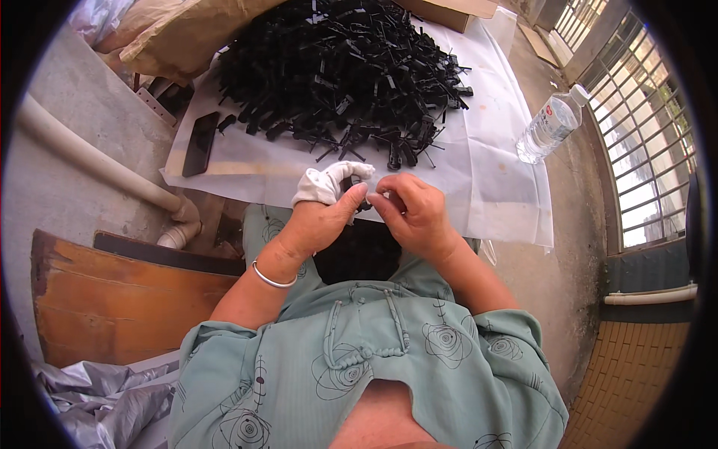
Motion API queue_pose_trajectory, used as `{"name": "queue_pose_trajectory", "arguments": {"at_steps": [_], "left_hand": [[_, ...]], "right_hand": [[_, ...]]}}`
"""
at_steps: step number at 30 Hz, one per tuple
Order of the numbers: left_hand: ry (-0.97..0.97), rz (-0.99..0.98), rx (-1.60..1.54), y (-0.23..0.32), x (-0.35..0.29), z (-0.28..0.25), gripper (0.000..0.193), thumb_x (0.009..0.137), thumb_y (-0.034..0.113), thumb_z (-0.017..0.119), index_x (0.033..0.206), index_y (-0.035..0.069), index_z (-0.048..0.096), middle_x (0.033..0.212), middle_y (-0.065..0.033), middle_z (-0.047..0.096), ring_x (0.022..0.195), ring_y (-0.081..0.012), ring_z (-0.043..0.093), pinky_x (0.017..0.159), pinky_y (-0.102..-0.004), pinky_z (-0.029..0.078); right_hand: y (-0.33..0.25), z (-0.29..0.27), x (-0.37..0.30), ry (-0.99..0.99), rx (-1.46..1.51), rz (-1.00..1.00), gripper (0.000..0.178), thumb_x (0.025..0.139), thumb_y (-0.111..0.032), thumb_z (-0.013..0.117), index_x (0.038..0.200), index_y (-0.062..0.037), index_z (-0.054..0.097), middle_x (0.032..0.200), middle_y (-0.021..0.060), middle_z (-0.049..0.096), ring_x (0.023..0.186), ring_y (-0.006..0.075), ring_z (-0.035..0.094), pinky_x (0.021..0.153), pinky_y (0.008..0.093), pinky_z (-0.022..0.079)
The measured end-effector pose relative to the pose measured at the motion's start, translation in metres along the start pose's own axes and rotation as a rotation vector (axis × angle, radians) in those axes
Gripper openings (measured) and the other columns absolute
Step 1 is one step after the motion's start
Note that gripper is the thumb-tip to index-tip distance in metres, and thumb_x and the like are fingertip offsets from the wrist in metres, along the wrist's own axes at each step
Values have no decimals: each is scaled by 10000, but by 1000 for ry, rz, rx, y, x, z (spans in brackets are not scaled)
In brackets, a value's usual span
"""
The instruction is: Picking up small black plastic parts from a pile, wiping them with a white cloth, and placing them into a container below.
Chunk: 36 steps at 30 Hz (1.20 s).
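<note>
My left hand has a white cloth glove over its fingers, with the thumb bare. Between thumb and curled fingers it grips a small black plastic part, mostly hidden by the hand. Close beside it, my right hand is bare, its thumb and forefinger pinched together at the part; whatever lies in that pinch is too small to make out. Both hands are just in front of the table's near edge. Beyond them, a large heap of similar black plastic parts, many with thin stems, covers the table's white plastic sheet.
A dark phone lies at the table's left edge. On the right stands a clear water bottle. A cardboard box sits at the back, brown paper at the back left. A pipe and a wooden board are at left.
</note>
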<state>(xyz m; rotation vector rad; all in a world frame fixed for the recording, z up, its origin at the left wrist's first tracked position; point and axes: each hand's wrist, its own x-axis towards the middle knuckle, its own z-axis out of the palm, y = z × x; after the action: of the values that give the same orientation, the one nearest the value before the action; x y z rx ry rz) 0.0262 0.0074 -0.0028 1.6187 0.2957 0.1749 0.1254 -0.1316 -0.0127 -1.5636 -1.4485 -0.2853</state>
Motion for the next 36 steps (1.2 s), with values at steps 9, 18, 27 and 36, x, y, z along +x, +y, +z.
{"name": "queue_pose_trajectory", "arguments": {"at_steps": [9, 18, 27, 36], "left_hand": [[200, 253, -215, -13, -5, 5, 256, 862, 128, 612, 1046, 29, 465, 851, -21, 501, 770, -78, 484, 679, -210, 423], [125, 89, -229, 0, -20, 7, 254, 858, 136, 616, 1041, 0, 505, 790, -9, 544, 574, -40, 466, 491, -194, 415], [107, 104, -137, 2, -25, 7, 312, 810, -6, 554, 1118, -36, 517, 852, -23, 574, 633, -25, 490, 531, -187, 434], [249, 238, 173, -6, -23, 14, 306, 790, -1, 581, 1084, -69, 531, 880, -49, 597, 695, -61, 531, 634, -203, 465]], "right_hand": [[-4, 10, 3, 14, 118, -40, 128, 732, -2, 667, 781, -24, 551, 597, 74, 481, 487, 216, 468, 430, 315, 365], [-16, 11, 2, 42, 176, 93, 150, 769, -52, 673, 714, -34, 534, 583, 59, 486, 478, 149, 437, 438, 270, 350], [-10, 2, 6, -147, 502, 631, 269, 897, -207, 565, 744, 10, 520, 637, -6, 466, 608, 73, 406, 543, 235, 373], [-8, 12, -4, -175, 495, 519, 205, 932, -151, 481, 811, 10, 521, 657, 34, 482, 618, 107, 417, 578, 252, 392]]}}
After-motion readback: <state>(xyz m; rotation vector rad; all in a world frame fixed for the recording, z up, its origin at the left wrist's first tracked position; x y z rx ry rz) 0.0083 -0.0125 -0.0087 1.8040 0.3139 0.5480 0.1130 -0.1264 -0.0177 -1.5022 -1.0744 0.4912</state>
